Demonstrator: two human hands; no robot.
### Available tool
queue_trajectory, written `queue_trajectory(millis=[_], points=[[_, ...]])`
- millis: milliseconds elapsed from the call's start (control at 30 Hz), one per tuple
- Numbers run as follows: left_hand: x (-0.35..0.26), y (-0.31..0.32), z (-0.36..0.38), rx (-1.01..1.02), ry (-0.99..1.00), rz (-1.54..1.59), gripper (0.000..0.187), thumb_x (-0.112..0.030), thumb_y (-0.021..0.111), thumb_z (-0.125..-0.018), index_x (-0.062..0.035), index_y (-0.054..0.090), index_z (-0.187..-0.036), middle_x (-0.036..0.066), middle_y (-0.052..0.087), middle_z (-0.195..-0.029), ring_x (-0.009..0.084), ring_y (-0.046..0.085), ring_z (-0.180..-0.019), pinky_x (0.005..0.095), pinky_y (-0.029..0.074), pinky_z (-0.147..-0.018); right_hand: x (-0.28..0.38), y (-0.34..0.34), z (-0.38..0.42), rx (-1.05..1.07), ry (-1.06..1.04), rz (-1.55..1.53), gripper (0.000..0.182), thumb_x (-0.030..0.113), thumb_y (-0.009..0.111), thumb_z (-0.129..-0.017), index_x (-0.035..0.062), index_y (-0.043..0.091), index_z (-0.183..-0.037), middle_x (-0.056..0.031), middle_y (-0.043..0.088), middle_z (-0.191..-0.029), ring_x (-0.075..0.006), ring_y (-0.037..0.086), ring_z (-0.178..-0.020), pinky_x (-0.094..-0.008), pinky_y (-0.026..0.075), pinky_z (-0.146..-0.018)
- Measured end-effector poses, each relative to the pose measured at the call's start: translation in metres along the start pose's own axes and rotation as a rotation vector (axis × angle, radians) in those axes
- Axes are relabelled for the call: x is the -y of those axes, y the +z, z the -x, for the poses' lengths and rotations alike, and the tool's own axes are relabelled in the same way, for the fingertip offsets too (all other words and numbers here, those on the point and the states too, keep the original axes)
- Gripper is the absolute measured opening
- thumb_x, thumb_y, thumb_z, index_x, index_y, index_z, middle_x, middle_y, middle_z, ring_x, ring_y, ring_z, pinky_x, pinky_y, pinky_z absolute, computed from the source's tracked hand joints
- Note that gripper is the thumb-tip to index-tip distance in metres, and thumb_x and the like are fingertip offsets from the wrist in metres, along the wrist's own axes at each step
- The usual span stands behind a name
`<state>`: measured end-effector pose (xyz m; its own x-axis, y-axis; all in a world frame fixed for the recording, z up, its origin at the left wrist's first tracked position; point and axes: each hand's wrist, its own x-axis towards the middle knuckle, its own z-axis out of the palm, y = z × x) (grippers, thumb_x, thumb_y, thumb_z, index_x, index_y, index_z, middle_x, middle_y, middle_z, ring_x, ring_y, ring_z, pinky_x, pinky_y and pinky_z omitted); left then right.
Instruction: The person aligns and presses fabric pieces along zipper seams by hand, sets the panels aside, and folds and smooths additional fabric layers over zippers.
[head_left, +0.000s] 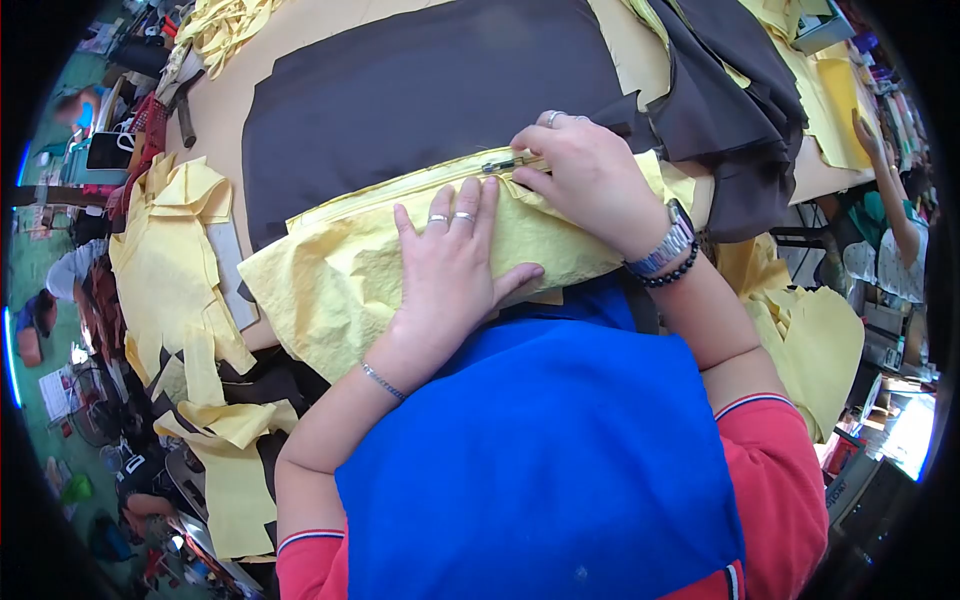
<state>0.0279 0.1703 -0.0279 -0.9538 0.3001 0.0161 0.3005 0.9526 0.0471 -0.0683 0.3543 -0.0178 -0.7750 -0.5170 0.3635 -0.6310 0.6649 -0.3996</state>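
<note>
Zipper: so this zipper [390, 193] ran along the top edge of a yellow fabric piece [340, 270], right in front of the wearer, with its metal slider [497, 165] sitting between the two hands
Left hand: the left hand [450, 255] lay flat on the yellow cloth, fingers spread and thumb out to the side, gripping nothing, with the fingertips just below the zipper
Right hand: the right hand [590, 170] had thumb and index finger closed on the zipper by the slider; honestly couldn't tell if that was the pull tab or the tape
Doing it well: imo the trick was light, even pressure from the flat palm so the tape lay straight, plus a low pull in line with the teeth
Watch out: the yellow cloth looked pretty crumpled below the zipper, so I'd have guessed a loose fold could snag in the slider
Surface: tan worktable [225, 105], with a big dark fabric panel [430, 90] spread out flat beyond the zipper and partly under the yellow piece
Sides: stacked yellow cut pieces [175, 250] beside a grey strip [232, 275] on the left, a heap of dark cloth [735, 100] on the right
Room: busy workshop, green floor [60, 240], another person's hand [868, 140] over by the far right edge, rest too warped to make out
</note>
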Motion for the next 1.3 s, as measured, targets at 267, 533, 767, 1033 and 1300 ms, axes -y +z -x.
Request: queue_trajectory(millis=[267, 533, 767, 1033, 1300], points=[[0.001, 0.002, 0.001, -0.021, 0.013, 0.004, 0.103, -0.077, 0.061, -0.083, -0.0044, 0.044, -0.154, 0.013, 0.051, -0.148, 0.0290, 0.047, -0.139, 0.0728, 0.034, -0.110, 0.003, -0.002, -0.012, 0.163, 0.025, 0.011, 0.013, 0.015, 0.071, -0.089, 0.0060, 0.071, -0.098, -0.0107, 0.069, -0.084, -0.0304, 0.070, -0.082, -0.0398, 0.056, -0.073], [0.001, -0.002, 0.000, 0.017, 0.001, 0.009, 0.101, -0.079, 0.058, -0.084, -0.0071, 0.044, -0.155, 0.013, 0.049, -0.152, 0.0303, 0.047, -0.140, 0.0719, 0.035, -0.109, 0.003, 0.013, -0.019, 0.111, 0.112, -0.636, 0.023, 0.018, 0.067, -0.096, 0.0031, 0.069, -0.114, -0.0149, 0.075, -0.105, -0.0293, 0.073, -0.096, -0.0382, 0.058, -0.082], [0.001, 0.003, 0.001, -0.027, 0.000, 0.033, 0.102, -0.078, 0.060, -0.083, -0.0081, 0.043, -0.156, 0.011, 0.047, -0.153, 0.0290, 0.045, -0.141, 0.0728, 0.036, -0.108, -0.010, -0.009, 0.014, 0.127, 0.014, -0.141, 0.019, 0.025, 0.069, -0.094, 0.0068, 0.072, -0.099, -0.0095, 0.070, -0.087, -0.0323, 0.069, -0.085, -0.0445, 0.055, -0.078], [0.001, 0.001, 0.001, -0.015, -0.002, 0.045, 0.103, -0.079, 0.059, -0.083, -0.0080, 0.044, -0.155, 0.011, 0.048, -0.153, 0.0287, 0.045, -0.141, 0.0732, 0.036, -0.107, -0.010, -0.020, 0.009, 0.128, 0.034, 0.052, 0.017, 0.024, 0.073, -0.090, 0.0063, 0.072, -0.091, -0.0083, 0.069, -0.083, -0.0287, 0.066, -0.083, -0.0434, 0.052, -0.077], [0.003, 0.006, 0.000, -0.072, 0.025, 0.016, 0.102, -0.082, 0.057, -0.081, -0.0120, 0.046, -0.155, 0.010, 0.049, -0.149, 0.0293, 0.047, -0.137, 0.0725, 0.036, -0.105, -0.017, -0.012, 0.007, 0.152, 0.149, -0.007, 0.018, 0.025, 0.071, -0.088, 0.0078, 0.076, -0.087, -0.0109, 0.075, -0.084, -0.0311, 0.072, -0.081, -0.0439, 0.057, -0.075]])
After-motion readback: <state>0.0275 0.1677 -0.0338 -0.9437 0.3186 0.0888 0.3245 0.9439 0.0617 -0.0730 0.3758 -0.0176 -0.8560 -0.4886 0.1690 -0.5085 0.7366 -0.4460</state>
